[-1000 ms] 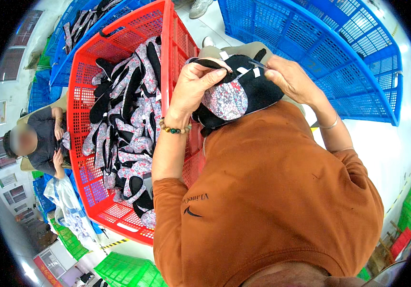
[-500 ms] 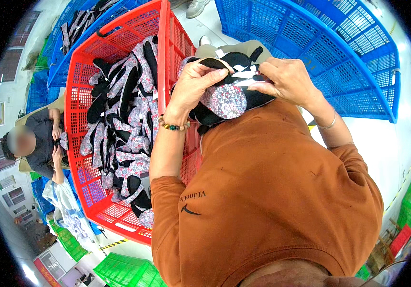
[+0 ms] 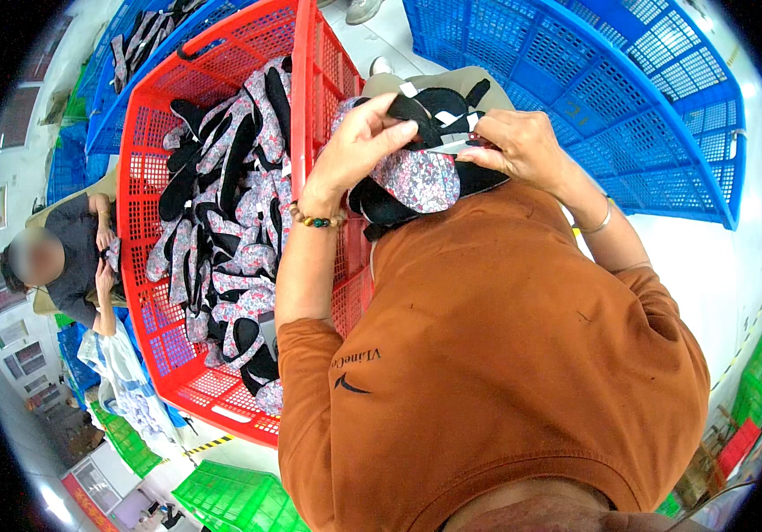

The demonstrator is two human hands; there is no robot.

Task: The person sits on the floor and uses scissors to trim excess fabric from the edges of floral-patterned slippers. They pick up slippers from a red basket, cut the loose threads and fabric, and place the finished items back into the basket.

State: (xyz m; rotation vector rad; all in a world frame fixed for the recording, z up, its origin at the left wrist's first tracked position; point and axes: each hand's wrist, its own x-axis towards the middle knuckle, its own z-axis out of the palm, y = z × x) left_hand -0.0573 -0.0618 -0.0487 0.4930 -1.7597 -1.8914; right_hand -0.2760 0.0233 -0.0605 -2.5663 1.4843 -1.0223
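Observation:
My left hand (image 3: 369, 142) pinches the black edge of a slipper (image 3: 418, 183) with a grey, red and white floral print, held over my lap. Closed around small thread snips (image 3: 452, 148) is my right hand (image 3: 527, 151); their pale blades point left at the slipper's black edge. More black and floral pieces with small white tags lie bunched beneath both hands, partly covered by them.
Left of me stands a red plastic crate (image 3: 164, 355) heaped with similar floral and black slippers (image 3: 221, 230). A blue crate (image 3: 567, 97) stands ahead on the right. At far left sits a co-worker (image 3: 75, 253) handling a similar piece. Green crates (image 3: 239, 496) stand lower left.
My left hand has shifted slightly up and lifted the black edge. The snips' blades now show more clearly in my right hand, lying against the slipper.

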